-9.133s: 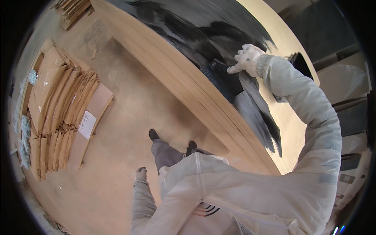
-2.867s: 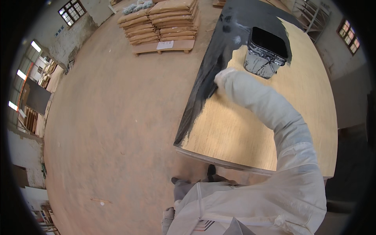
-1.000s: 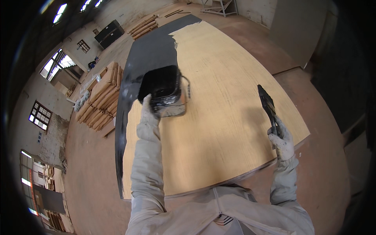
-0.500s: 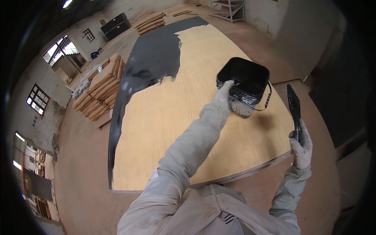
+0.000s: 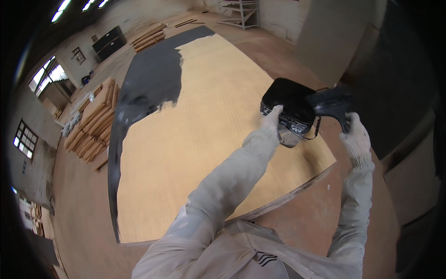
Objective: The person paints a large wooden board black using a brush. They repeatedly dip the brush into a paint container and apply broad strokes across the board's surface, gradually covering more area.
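My left hand (image 5: 274, 122), in a pale glove, grips the near rim of a paint bucket (image 5: 294, 124) and holds it over the right part of a large panel (image 5: 186, 158). The bucket is squarish, smeared with black paint and has a thin handle hanging at its side. My right hand (image 5: 357, 139), also gloved, is closed round the handle of a wide black paintbrush (image 5: 331, 101), whose broad head reaches the bucket's right rim. Whether its tip is inside the bucket I cannot tell. Dark grey paint (image 5: 151, 69) covers the panel's far left part and left edge; the rest is pale yellow wood.
To the left, a stack of brown wrapped bundles (image 5: 95, 121) stands on the reddish floor. More long bundles (image 5: 147, 37) lie beyond the panel, near a dark cabinet-like box (image 5: 109, 43). A metal rack (image 5: 242, 14) is at the back; large dark sheets (image 5: 390, 83) stand on the right.
The brush in my right hand has swung up and left from upright beside the panel to the bucket's rim. My view has turned right; my left hand still holds the bucket.
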`<state>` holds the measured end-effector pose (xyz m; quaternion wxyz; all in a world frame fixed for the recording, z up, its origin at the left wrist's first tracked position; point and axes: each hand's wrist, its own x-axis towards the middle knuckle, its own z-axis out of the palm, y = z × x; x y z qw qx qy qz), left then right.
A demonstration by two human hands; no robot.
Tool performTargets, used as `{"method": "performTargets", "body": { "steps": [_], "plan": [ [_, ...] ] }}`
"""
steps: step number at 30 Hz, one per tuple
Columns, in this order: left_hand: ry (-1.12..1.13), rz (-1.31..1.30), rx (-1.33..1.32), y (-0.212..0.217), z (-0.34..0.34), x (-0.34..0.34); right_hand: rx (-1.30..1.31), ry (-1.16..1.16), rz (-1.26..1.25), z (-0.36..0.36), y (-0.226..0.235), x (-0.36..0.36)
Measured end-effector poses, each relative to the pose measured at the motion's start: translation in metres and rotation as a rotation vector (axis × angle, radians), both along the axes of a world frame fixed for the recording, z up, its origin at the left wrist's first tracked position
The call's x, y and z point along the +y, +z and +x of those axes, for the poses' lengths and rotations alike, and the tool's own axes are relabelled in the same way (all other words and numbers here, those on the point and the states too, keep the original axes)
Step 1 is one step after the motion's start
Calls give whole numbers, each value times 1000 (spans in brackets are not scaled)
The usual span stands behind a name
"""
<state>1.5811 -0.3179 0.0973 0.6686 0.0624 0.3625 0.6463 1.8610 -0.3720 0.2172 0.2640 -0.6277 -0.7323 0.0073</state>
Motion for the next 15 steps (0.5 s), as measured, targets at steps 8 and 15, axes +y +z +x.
{"method": "performTargets", "body": {
  "steps": [8, 15],
  "plan": [
    [-125, 90, 31, -2, -15, -33, -466, 163, -156, -87, 42, 58],
    [-214, -12, 418, 15, -48, -132, -947, 338, -382, -155, 54, 122]
  ]
}}
